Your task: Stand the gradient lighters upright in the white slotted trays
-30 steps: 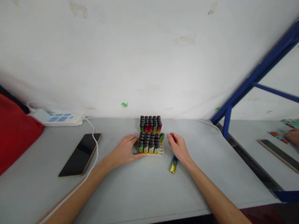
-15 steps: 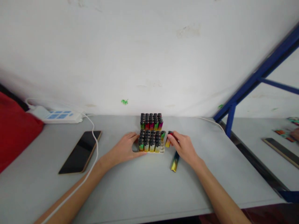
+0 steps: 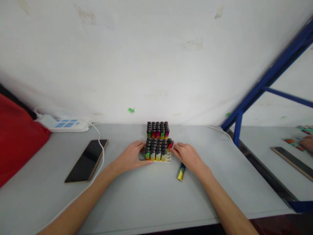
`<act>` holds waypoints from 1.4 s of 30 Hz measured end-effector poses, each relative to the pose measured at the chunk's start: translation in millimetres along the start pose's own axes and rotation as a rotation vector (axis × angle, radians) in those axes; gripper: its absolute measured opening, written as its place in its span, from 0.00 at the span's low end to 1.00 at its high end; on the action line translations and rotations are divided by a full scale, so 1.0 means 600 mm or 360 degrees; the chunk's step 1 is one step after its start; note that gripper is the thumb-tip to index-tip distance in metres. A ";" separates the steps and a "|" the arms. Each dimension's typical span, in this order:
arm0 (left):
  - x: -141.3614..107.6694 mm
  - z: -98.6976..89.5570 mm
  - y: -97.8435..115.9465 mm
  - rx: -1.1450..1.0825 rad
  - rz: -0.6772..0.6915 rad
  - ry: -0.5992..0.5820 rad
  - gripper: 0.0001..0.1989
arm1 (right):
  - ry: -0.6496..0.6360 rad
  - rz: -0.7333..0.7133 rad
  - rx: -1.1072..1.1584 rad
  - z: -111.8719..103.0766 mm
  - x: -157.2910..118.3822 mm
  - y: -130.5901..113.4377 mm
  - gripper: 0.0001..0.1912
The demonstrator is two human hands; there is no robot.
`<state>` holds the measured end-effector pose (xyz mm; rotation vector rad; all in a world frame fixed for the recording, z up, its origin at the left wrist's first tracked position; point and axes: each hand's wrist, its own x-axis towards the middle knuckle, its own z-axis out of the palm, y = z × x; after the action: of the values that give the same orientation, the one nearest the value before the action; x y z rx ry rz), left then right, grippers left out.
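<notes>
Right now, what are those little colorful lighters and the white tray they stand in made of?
The lighters look like plastic with a glossy, rainbow-tinted finish: their sides shine and fade from green to yellow to red. Their black tops look like plastic or metal; too small to tell. The tray seems to be pale, thin molded plastic, with empty round slots at its corner. The right hand touches a lighter; the left hand steadies the tray.

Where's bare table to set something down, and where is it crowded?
Free: the table near edge between both forearms; the stretch between phone and left hand; right of the right hand. Crowded: around the lighter tray and lighter pack.
</notes>
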<state>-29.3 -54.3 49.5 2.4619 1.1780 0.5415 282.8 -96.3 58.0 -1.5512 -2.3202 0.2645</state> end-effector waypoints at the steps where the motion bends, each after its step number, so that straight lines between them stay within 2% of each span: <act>1: 0.000 0.000 -0.001 -0.0010 0.0003 -0.0002 0.25 | -0.0022 0.0003 0.0016 0.000 0.000 0.000 0.18; 4: 0.002 0.001 -0.002 -0.0006 0.0002 -0.0013 0.25 | -0.0033 0.0076 0.0092 -0.009 -0.007 -0.001 0.18; 9: 0.004 0.004 -0.003 0.0013 -0.0015 -0.0018 0.25 | -0.0046 0.0701 -0.0133 -0.024 -0.058 -0.026 0.17; 12: 0.004 0.006 -0.003 0.0006 -0.0028 -0.0001 0.24 | -0.0081 0.0862 -0.0205 -0.005 -0.098 -0.044 0.20; 16: 0.004 0.008 -0.003 0.0006 -0.0040 0.0018 0.24 | -0.0019 0.0838 -0.0182 0.018 -0.118 -0.032 0.21; 20: 0.003 0.007 -0.002 0.0006 -0.0026 -0.0009 0.24 | 0.0044 0.0653 -0.0013 0.003 -0.088 0.015 0.12; 22: 0.004 0.007 -0.002 0.0008 -0.0026 -0.0016 0.25 | 0.0075 0.0568 0.0235 -0.014 -0.063 0.034 0.10; 25: 0.005 0.007 -0.003 0.0021 -0.0023 -0.0003 0.26 | 0.0121 0.0457 0.0848 -0.031 -0.020 0.043 0.15; 27: 0.005 0.007 -0.003 0.0022 -0.0021 -0.0007 0.26 | 0.0127 0.0451 0.1212 -0.029 0.005 0.040 0.21; 30: 0.004 0.005 -0.003 0.0009 -0.0022 -0.0010 0.26 | 0.0162 0.0568 0.1485 -0.009 0.028 0.029 0.29; 35: 0.001 0.004 -0.005 -0.0001 -0.0029 -0.0002 0.26 | 0.0376 0.0627 0.1348 0.027 0.022 0.008 0.35; 38: 0.001 0.005 -0.007 -0.0051 -0.0012 -0.0014 0.26 | 0.0480 0.0618 0.1146 0.028 0.013 -0.006 0.36; 42: 0.001 0.007 -0.010 -0.0063 -0.0019 -0.0016 0.26 | 0.0551 0.0667 0.1035 0.026 0.013 -0.016 0.32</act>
<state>-30.9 -50.9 43.2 2.4201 1.1663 0.5433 265.8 -92.6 48.3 -1.5512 -1.4262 0.7061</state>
